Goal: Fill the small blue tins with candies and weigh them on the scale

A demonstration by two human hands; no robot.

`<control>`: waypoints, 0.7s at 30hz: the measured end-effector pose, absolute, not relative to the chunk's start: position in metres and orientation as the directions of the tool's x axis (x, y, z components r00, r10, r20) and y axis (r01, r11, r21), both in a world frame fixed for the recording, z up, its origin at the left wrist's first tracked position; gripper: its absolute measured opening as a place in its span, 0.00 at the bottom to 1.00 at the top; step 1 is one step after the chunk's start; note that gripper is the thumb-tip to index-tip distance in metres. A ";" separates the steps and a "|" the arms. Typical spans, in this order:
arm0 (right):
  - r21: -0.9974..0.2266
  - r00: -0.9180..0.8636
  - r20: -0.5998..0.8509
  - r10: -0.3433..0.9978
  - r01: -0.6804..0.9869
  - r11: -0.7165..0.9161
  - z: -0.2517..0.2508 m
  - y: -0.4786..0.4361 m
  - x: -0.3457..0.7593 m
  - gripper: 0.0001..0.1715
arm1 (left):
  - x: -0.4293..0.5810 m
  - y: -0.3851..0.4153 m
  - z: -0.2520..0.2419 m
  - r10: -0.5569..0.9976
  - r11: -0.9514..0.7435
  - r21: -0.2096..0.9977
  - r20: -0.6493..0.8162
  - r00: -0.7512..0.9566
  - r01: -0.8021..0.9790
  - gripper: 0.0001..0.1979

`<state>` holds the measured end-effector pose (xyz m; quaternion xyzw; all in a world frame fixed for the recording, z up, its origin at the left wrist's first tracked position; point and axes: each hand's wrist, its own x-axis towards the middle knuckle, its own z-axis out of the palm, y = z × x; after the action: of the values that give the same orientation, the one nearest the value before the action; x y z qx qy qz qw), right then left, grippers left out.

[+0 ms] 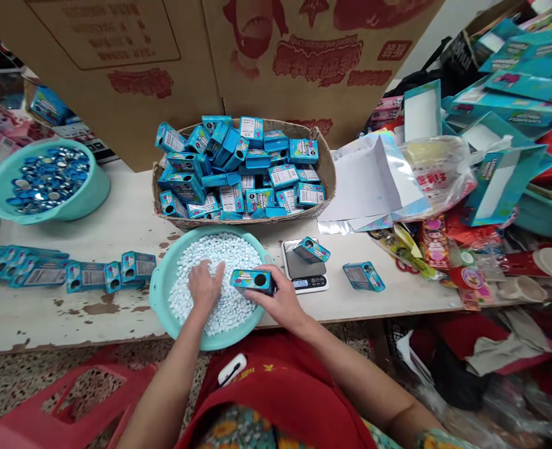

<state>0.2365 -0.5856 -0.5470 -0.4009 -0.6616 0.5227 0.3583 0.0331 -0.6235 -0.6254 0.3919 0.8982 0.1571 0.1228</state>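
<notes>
My left hand is in the white candies that fill a turquoise basin, its fingers apart and the tips partly sunk among them. Over the basin's right side, my right hand grips a small blue box with a round dark hole in its end. Just right of the basin, a digital scale carries another blue box, lying tilted. One more blue box lies on the table farther right.
Behind the basin stands a carton full of blue boxes. More boxes line the table at left, below a bowl of blue and silver discs. Papers, flattened packaging and wrappers crowd the right. A pink stool is below left.
</notes>
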 end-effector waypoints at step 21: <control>-0.995 -0.608 -0.096 0.788 0.042 -0.089 -0.526 -0.562 0.206 0.25 | 0.041 -0.626 -0.528 0.663 0.154 0.776 -0.540 -0.518 -0.612 0.18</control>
<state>0.2057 -0.5623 -0.5257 -0.3389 -0.6119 0.6554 0.2848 0.0411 -0.6256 -0.5277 0.0223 0.5800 0.6501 0.4904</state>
